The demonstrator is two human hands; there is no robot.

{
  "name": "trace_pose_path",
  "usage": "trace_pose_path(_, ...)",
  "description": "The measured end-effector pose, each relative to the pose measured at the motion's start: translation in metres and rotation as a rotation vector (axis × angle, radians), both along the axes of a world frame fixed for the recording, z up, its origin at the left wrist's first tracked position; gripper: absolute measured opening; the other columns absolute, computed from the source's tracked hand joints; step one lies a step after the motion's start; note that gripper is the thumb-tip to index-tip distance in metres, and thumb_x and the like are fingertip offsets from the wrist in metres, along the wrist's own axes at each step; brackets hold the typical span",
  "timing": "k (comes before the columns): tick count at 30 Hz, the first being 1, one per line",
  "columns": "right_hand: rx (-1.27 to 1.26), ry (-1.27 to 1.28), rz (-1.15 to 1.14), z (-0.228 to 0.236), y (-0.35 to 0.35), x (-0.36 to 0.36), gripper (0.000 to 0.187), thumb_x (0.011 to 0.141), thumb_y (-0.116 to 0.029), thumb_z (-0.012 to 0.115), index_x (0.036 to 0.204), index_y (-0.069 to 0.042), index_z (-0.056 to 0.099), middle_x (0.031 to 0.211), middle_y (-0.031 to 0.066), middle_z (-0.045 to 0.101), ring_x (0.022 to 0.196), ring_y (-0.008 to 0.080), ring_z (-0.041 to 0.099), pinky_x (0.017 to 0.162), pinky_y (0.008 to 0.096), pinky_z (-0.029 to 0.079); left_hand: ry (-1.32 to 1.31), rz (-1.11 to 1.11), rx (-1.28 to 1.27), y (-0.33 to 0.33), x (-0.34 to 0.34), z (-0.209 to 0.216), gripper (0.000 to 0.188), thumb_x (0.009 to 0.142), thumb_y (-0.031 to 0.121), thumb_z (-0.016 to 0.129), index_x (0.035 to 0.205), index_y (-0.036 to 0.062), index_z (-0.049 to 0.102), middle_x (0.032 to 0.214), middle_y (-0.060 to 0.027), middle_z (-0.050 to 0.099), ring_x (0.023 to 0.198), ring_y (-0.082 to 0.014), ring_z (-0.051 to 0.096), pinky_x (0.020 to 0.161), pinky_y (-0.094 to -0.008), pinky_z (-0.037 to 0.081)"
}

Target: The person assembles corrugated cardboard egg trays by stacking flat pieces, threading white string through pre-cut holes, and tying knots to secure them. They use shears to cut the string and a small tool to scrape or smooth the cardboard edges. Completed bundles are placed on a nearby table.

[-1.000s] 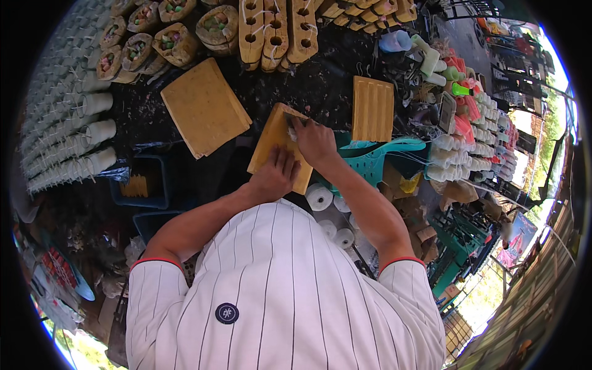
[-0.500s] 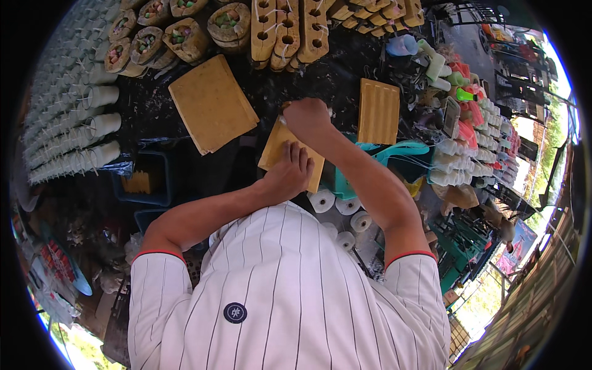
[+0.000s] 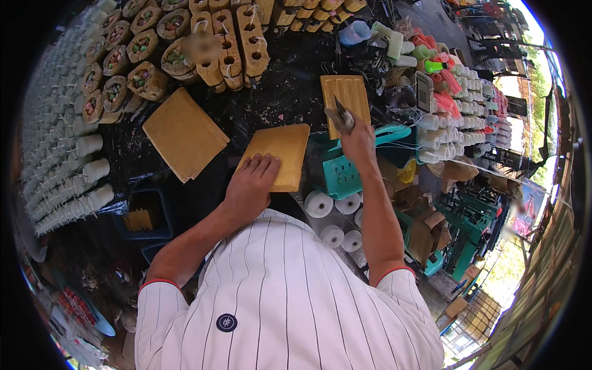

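Observation:
My left hand (image 3: 253,179) lies with its fingers spread on the lower left part of a yellow-brown slab (image 3: 285,148), whose edges look bevelled. The slab rests on the black-covered table close to my body. Raised to the right, my right hand (image 3: 359,143) is closed round a grey metal tool with pointed ends (image 3: 341,117); its exact kind is hard to make out. Behind that tool lies a ridged yellow slab (image 3: 354,92). To the left of my left hand is a stack of flat yellow-brown slabs (image 3: 185,135).
Hollow blocks holding coloured pieces (image 3: 147,80) and tied blocks with holes (image 3: 251,46) stand at the far left. White cups (image 3: 92,169) line the left edge. A teal basket (image 3: 343,175) and white thread spools (image 3: 319,203) are near my right forearm. Pale moulded pieces (image 3: 444,139) crowd the right.
My right hand has left the slab and moved right, now showing the grey tool. My left hand stays on the slab, shifted left in the picture. The whole view has turned somewhat.

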State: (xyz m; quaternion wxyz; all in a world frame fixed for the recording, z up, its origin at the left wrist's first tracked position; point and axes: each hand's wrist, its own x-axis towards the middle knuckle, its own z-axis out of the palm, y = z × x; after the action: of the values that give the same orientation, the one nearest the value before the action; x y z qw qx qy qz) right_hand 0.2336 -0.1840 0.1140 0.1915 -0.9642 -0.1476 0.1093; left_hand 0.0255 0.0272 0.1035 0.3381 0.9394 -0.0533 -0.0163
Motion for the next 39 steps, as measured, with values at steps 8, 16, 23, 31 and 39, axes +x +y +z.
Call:
trace_pose_path(8, -0.074, -0.124, 0.167, 0.033, 0.035, -0.105, 0.048, 0.087, -0.005, 0.064, 0.135, -0.006, 0.062, 0.108, 0.0212, 0.074, 0.097, 0.0382, 0.074, 0.082, 0.05, 0.061, -0.081, 0.063, -0.018, -0.005, -0.025, 0.016, 0.073, 0.066, -0.008, 0.07, 0.138, -0.0065, 0.06, 0.139, -0.0284, 0.063, 0.133, -0.0452, 0.06, 0.118, -0.0535, 0.043)
trace_pose_path(16, -0.156, 0.051, 0.505, 0.052, 0.017, -0.117, 0.035, 0.089, -0.01, 0.063, 0.124, -0.005, 0.067, 0.099, 0.0238, 0.073, 0.091, 0.0379, 0.075, 0.072, 0.0487, 0.061, -0.041, 0.0, 0.151, -0.009, -0.042, 0.025, 0.075, 0.063, -0.008, 0.072, 0.137, -0.007, 0.06, 0.138, -0.0284, 0.064, 0.133, -0.0452, 0.06, 0.117, -0.0541, 0.044)
trace_pose_path(23, 0.103, 0.083, -0.005, -0.032, -0.035, -0.053, 0.045, 0.091, -0.008, 0.065, 0.136, -0.004, 0.064, 0.096, 0.0274, 0.074, 0.093, 0.0416, 0.075, 0.083, 0.0453, 0.06, 0.457, 0.772, -0.717, -0.012, -0.034, 0.032, 0.055, 0.075, -0.014, 0.065, 0.13, -0.0047, 0.065, 0.127, -0.0216, 0.071, 0.114, -0.0399, 0.071, 0.107, -0.0497, 0.053)
trace_pose_path(31, 0.549, 0.005, -0.124, -0.034, -0.085, -0.168, 0.055, 0.093, 0.001, 0.063, 0.148, -0.003, 0.057, 0.128, 0.0264, 0.069, 0.118, 0.0428, 0.069, 0.102, 0.0427, 0.054, 0.309, 1.348, -1.859, -0.042, -0.029, 0.007, 0.063, 0.082, -0.003, 0.06, 0.145, 0.0011, 0.05, 0.144, -0.0173, 0.058, 0.133, -0.0383, 0.057, 0.117, -0.0524, 0.045)
trace_pose_path(39, 0.655, -0.279, 0.181, -0.049, -0.028, -0.18, 0.076, 0.075, 0.012, 0.068, 0.149, 0.003, 0.051, 0.151, 0.0274, 0.052, 0.137, 0.049, 0.053, 0.113, 0.0509, 0.047, 0.299, 1.262, -2.027, -0.041, -0.029, -0.006, 0.062, 0.088, 0.001, 0.058, 0.149, 0.001, 0.048, 0.15, -0.0194, 0.057, 0.135, -0.0394, 0.058, 0.118, -0.0543, 0.046)
